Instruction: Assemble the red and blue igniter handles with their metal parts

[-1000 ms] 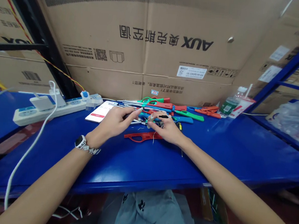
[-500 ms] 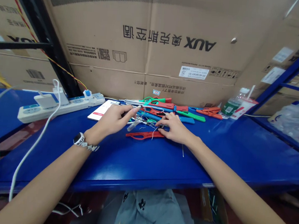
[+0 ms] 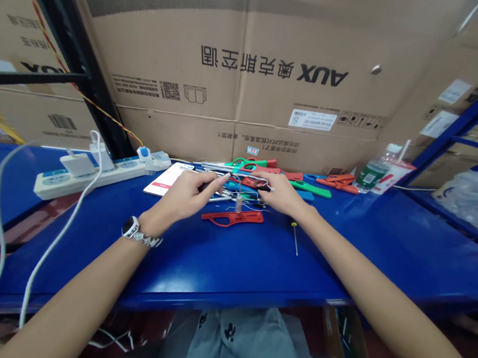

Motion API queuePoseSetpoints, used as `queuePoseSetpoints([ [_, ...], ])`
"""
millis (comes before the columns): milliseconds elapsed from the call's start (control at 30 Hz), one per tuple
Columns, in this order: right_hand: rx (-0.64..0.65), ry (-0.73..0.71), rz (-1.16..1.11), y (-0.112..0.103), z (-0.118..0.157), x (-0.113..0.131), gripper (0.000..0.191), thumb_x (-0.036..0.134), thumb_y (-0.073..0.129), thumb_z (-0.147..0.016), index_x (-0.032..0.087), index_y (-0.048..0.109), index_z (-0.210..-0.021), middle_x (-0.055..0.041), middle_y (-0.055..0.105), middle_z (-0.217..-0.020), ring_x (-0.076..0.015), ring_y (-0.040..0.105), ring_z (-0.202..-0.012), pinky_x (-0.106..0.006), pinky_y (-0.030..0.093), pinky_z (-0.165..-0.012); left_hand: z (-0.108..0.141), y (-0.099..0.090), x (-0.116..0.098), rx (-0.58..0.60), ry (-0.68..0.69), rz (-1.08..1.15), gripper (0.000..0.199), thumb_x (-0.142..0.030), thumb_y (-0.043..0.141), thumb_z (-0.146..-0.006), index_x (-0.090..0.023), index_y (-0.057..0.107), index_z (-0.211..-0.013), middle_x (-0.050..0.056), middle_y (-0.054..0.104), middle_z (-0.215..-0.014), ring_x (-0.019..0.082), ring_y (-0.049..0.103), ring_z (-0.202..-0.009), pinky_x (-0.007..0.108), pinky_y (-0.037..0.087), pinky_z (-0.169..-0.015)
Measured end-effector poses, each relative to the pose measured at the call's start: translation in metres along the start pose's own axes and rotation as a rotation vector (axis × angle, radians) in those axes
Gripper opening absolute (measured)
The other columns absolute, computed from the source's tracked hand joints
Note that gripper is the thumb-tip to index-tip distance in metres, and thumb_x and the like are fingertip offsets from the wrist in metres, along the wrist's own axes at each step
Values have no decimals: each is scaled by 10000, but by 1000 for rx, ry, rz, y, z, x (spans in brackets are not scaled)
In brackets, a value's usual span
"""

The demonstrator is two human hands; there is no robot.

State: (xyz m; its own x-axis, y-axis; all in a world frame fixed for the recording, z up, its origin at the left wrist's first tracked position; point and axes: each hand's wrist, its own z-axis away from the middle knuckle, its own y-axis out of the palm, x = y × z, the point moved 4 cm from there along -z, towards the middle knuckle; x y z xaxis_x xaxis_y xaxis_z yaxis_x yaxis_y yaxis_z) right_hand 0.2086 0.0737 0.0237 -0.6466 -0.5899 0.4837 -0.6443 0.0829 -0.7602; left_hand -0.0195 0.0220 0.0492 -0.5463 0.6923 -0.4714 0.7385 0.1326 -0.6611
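My left hand (image 3: pixel 190 196) is closed, thumb and fingers pinching the end of a thin metal tube. Below its fingertips a small clear plastic piece (image 3: pixel 239 203) appears to hang, slightly blurred. My right hand (image 3: pixel 280 192) is closed on a small black part (image 3: pixel 265 188) with a white wire at it. A red lighter shell half (image 3: pixel 235 218) lies flat on the blue table (image 3: pixel 195 265) under the hands. Behind them is a pile of red, green and blue lighter shells, partly hidden by my hands. A thin screwdriver (image 3: pixel 295 239) with a yellow end lies beside my right forearm.
A white power strip (image 3: pixel 105 170) with plugs and cables is on the left. Near my left hand lies a white card (image 3: pixel 164 180). Orange shell pieces (image 3: pixel 336 182), a bottle (image 3: pixel 371 173) and a cup (image 3: pixel 393 175) stand back right. A large carton (image 3: pixel 252 89) closes off the rear.
My right hand has lifted from beside the red shell half and moved up with the black part towards my left fingertips. The clear piece has swung right and downward; the screwdriver's yellow end now shows.
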Motion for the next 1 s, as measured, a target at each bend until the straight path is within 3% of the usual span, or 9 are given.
queuePoseSetpoints([
  [133, 139, -22, -30, 11, 26, 21, 476, 45, 625, -748, 251, 742, -1161, -79, 728, -1184, -271, 666, -1013, -480, 511, -945, 0, 0, 0, 1, -3, -12, 476, -462, 453, -1044, -187, 640, -704, -37, 471, -541, 115, 405, -512, 298, 308, -549],
  [200, 179, -97, -43, 15, 37, 36, 464, 136, 722, -780, 293, 714, -1217, -62, 687, -1310, -324, 591, -1223, -579, 399, -1103, 0, 0, -2, 0, -12, -15, 472, -462, 452, -1042, -188, 642, -707, -34, 481, -545, 117, 413, -516, 297, 318, -552],
  [267, 193, -137, -117, 20, 41, 48, 394, 285, 759, -851, 306, 693, -1238, -60, 672, -1342, -316, 541, -1310, -569, 357, -1153, 0, 1, -4, -1, -17, -10, 469, -462, 453, -1040, -188, 643, -709, -33, 488, -548, 119, 417, -520, 295, 327, -555],
  [367, 237, -110, -287, 29, 39, 54, 169, 374, 646, -962, 255, 728, -1051, -62, 738, -1123, -250, 639, -1133, -460, 479, -1032, -1, 2, -5, -3, -22, 6, 472, -465, 452, -1039, -189, 640, -706, -29, 498, -554, 122, 424, -529, 294, 338, -562],
  [433, 256, -40, -387, 32, 37, 49, 259, 375, 527, -1023, 216, 712, -935, -44, 731, -906, -194, 667, -885, -376, 530, -856, -1, 2, -2, 6, -29, 7, 482, -475, 446, -1041, -189, 635, -701, -27, 489, -554, 123, 419, -530, 295, 332, -560],
  [567, 187, 83, -291, 20, 40, 29, 260, 409, 513, -1010, 195, 659, -985, 46, 482, -602, -130, 441, -540, -296, 378, -554, 0, 5, 12, 147, -49, -10, 484, -504, 439, -1042, -194, 597, -706, -33, 450, -567, 125, 399, -530, 292, 305, -540],
  [700, 201, 47, -145, 10, 49, 18, 258, 284, 586, -940, 218, 489, -1169, 44, 482, -715, -151, 455, -630, -308, 373, -611, 4, 7, 25, 276, -68, -1, 452, -518, 452, -1031, -196, 538, -726, -25, 466, -631, 128, 417, -569, 281, 311, -538],
  [833, 227, 10, -120, 15, 50, 16, 67, 273, 491, -983, 235, 444, -1012, 12, 543, -807, -166, 494, -701, -320, 382, -662, 8, 10, 31, 329, -148, -2, 420, -505, 476, -1007, -193, 560, -737, -23, 472, -590, 127, 414, -528, 276, 285, -507],
  [1000, 215, -59, -82, 23, 49, 23, 158, 347, 571, -970, 229, 487, -909, 6, 553, -770, -166, 494, -676, -317, 361, -643, 10, 14, 31, 390, -186, 43, 409, -512, 513, -977, -196, 536, -718, 4, 556, -612, 136, 475, -527, 274, 325, -507],
])
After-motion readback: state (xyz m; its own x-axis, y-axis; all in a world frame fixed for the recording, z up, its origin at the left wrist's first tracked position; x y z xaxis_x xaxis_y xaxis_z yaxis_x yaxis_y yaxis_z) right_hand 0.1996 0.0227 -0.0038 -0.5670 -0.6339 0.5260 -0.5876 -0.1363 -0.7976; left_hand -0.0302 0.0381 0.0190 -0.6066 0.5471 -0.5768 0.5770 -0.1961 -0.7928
